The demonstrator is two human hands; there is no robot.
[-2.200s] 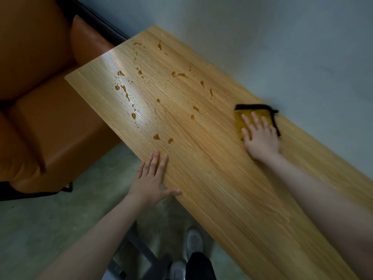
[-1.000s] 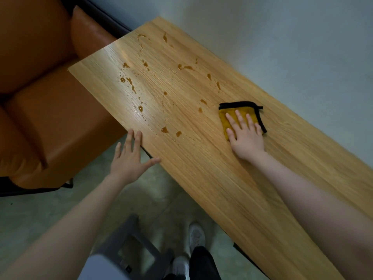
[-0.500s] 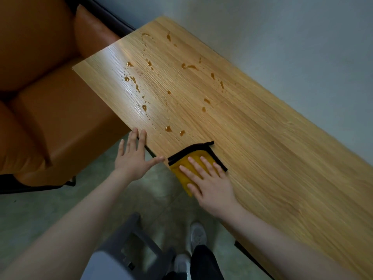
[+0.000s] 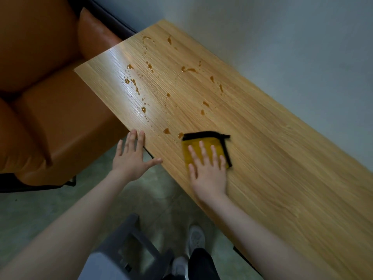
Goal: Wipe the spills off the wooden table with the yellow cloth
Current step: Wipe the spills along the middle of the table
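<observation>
A folded yellow cloth (image 4: 203, 143) with black edging lies flat on the wooden table (image 4: 282, 158) near its front edge. My right hand (image 4: 207, 168) presses on it with straight, spread fingers. Several amber spills (image 4: 167, 130) dot the table's far left half; the nearest drops lie just left of the cloth. My left hand (image 4: 132, 158) is spread flat at the table's front edge, fingertips touching the rim, thumb pointing at the cloth.
An orange leather sofa (image 4: 50, 110) stands left of the table and runs under its end. A grey wall (image 4: 282, 37) runs along the table's far side. A grey stool frame (image 4: 129, 239) and my shoes (image 4: 195, 237) are on the floor below.
My right hand has pushed the cloth from the table's front edge back onto the surface, up and right, beside the nearest drops. My left hand has barely moved.
</observation>
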